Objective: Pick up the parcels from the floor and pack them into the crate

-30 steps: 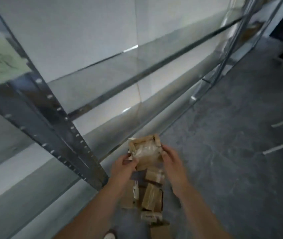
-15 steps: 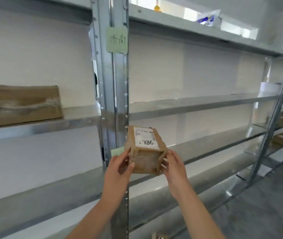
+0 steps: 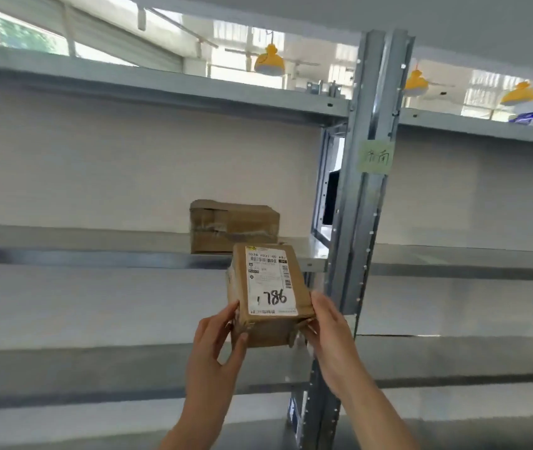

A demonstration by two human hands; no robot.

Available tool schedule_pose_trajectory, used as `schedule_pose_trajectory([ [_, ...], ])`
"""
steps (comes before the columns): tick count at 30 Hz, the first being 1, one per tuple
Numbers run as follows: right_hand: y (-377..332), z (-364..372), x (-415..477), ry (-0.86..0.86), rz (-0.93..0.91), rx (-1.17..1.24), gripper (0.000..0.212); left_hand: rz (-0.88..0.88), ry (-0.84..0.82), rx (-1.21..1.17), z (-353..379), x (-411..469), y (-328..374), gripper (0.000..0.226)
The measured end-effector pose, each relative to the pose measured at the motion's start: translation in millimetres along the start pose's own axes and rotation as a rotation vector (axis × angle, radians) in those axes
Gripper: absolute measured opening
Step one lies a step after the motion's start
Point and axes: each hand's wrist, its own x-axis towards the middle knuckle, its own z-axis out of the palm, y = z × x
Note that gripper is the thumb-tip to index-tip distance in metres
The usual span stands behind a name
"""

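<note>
Noted far left: long grey metal shelf board (image 3: pixel 96 254), carrying a larger brown tape-wrapped cardboard box (image 3: pixel 234 227) near its right end. Found below and in front of that box: left hand (image 3: pixel 216 339), thumb and fingers pinching the near-left corner of a small brown cardboard parcel with a white shipping label (image 3: pixel 270 297). Held in mid-air between both hands, clear of every shelf. Long axis running away from the body and tipped upward, label facing the camera. Recorded at the near-right edge: right hand (image 3: pixel 327 332), gripping the side. Neither hand nearer. Further right: perforated grey steel upright (image 3: pixel 366 190) bearing a pale green paper note (image 3: pixel 375 156). No crate in view, so direction to it cannot be told.
</note>
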Motion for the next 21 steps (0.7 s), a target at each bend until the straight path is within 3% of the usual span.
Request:
schedule_pose_trajectory([
  [7,48.7,173.4,-39.4,-0.281,0.095,-0.082,0.028,-0.187,0.246,-0.013,-164.8,-37.3,-22.7,0.048],
  [14,96.7,347.9,-88.3,-0.572,0.205,-0.015,0.028,-0.231,0.449,0.119,-338.5,-67.5,-29.2,0.039],
  [21,123.1,490.7,-122.1,-0.807,0.237,0.022,0.024,-0.271,0.685,0.144,-457.4,-84.4,-42.5,0.026],
])
